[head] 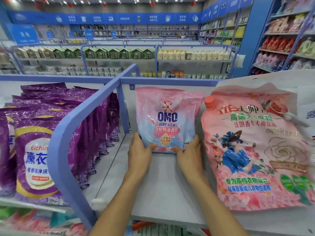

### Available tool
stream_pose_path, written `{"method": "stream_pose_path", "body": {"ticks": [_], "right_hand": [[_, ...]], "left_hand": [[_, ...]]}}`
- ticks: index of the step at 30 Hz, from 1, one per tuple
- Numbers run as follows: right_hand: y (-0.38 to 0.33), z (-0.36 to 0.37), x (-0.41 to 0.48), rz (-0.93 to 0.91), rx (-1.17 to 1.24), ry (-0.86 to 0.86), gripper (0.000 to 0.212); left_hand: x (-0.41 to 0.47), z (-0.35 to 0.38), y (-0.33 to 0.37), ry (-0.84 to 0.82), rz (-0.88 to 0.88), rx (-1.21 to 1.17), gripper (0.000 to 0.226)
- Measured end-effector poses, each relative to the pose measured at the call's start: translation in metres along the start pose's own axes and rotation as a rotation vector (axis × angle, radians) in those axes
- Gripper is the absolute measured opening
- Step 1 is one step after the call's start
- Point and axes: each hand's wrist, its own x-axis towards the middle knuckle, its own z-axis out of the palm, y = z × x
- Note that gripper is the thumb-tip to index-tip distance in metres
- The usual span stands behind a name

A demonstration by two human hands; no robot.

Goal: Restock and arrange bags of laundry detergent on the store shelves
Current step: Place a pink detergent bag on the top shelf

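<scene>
- The OMO bag (167, 120) is a glossy, crinkled plastic pouch, pink at the top and pale blue lower down, roughly rectangular with a sealed top seam.
- It stands upright on the shelf (162, 184), toward the back edge, with its bottom seam on the pale, smooth shelf surface.
- My left hand (139, 150) grips the bag's lower left corner, thumb on the front face and fingers (136, 136) curled behind the edge.
- My right hand (189, 152) grips the lower right corner the same way, thumb pressed on the front near the bottom seam.
- Both bare forearms reach up from the shelf's front edge, nearly parallel, wrists straight.
- A blue divider (81, 120) with a rounded front corner runs from the front edge to the back rail on the left; the bag is near it but apart.
- Beyond the divider, purple bags (51, 133) of shiny foil stand packed in rows.
- On the right, a large pink pouch (255, 150) printed with roses and fitted with an orange cap (209, 101) leans just beside the OMO bag; I cannot tell whether they touch.
</scene>
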Motion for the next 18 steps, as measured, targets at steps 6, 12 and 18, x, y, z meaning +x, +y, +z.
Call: {"method": "stream_pose_path", "body": {"ticks": [6, 12, 18], "right_hand": [[0.004, -0.001, -0.006, -0.06, -0.069, -0.028, 0.1], [0.012, -0.012, -0.034, -0.14, -0.192, -0.075, 0.091], [0.009, -0.039, -0.092, -0.357, -0.23, -0.21, 0.057]], "left_hand": [[-0.011, 0.007, -0.001, 0.034, 0.031, 0.128, 0.045], [-0.048, -0.013, -0.008, -0.025, 0.155, 0.434, 0.049], [-0.114, -0.044, 0.003, -0.143, 0.248, 0.567, 0.055]]}}
